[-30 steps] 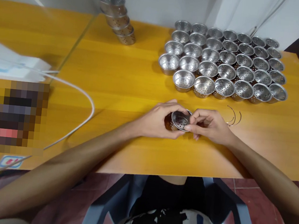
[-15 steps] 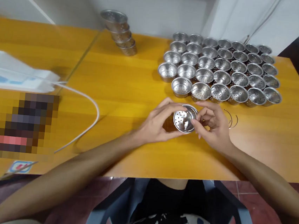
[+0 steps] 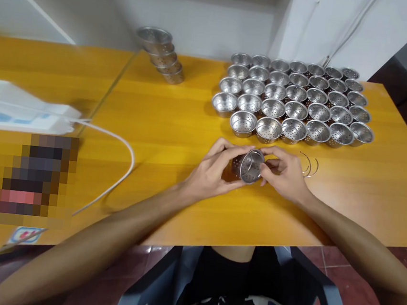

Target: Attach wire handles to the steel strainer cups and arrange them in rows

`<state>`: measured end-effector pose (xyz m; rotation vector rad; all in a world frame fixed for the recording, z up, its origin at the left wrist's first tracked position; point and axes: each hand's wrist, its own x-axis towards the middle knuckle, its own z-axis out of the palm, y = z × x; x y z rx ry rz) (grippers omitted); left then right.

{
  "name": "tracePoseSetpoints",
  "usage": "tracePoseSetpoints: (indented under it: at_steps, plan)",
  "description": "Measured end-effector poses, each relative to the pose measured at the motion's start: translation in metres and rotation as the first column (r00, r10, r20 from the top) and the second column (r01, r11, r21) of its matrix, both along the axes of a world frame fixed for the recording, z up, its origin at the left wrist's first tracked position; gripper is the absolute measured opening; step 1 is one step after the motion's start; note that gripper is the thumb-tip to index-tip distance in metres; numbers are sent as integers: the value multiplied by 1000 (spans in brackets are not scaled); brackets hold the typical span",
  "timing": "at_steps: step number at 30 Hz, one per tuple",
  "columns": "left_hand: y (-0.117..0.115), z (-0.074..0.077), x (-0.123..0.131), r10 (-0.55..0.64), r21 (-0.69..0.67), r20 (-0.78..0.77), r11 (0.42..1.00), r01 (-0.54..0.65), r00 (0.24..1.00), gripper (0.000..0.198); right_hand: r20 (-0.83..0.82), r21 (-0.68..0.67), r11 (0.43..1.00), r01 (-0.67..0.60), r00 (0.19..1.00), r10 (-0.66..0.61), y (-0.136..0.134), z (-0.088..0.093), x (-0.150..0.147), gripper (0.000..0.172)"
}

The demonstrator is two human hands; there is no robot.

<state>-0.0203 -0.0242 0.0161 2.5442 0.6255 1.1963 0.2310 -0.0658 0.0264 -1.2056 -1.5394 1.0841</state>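
A small perforated metal cup [image 3: 252, 167] is tilted just above the table, its mouth facing toward me and to the right. My left hand [image 3: 219, 168] holds it from the left, fingers over the top and thumb below. At the right side of the rim, my right hand [image 3: 282, 172] pinches with thumb and index finger. A thin curved line shows inside the cup; I cannot tell whether it is a wire or an edge. Right of my right hand, several thin curved wires [image 3: 310, 165] lie on the table.
Several rows of similar perforated cups [image 3: 296, 110] stand mouth up beyond my hands. A leaning stack of cups [image 3: 164, 57] is at the back left. To the left are a white power strip [image 3: 23, 111], its cable [image 3: 131, 155] and a pixelated object [image 3: 30, 179] on the yellow table [image 3: 175, 145].
The cup has turned in my hands, so more of its outer side wall shows on the left. My right thumb and fingers have closed in at the rim. The view has shifted slightly.
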Motion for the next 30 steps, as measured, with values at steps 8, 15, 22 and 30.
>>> tracePoseSetpoints:
  at_steps: [8, 15, 22, 30]
  plan:
    - [-4, -1, 4, 49, -62, -42, 997, -51, 998, 82, 310, 535, 836, 120, 893, -327, -8, 5, -4, 16]
    - [-3, -2, 4, 16, 17, -19, 1000, -16, 1000, 85, 222, 403, 898, -176, 971, 91, -9, 5, -5, 13]
    - [-2, 0, 8, 1, 101, 25, 995, -3, 1000, 78, 222, 452, 887, -93, 975, -11, -6, -5, -3, 7]
    - [53, -12, -21, 472, -262, 196, 870, -418, 860, 71, 217, 541, 840, -33, 971, -102, -6, 1, -1, 17]
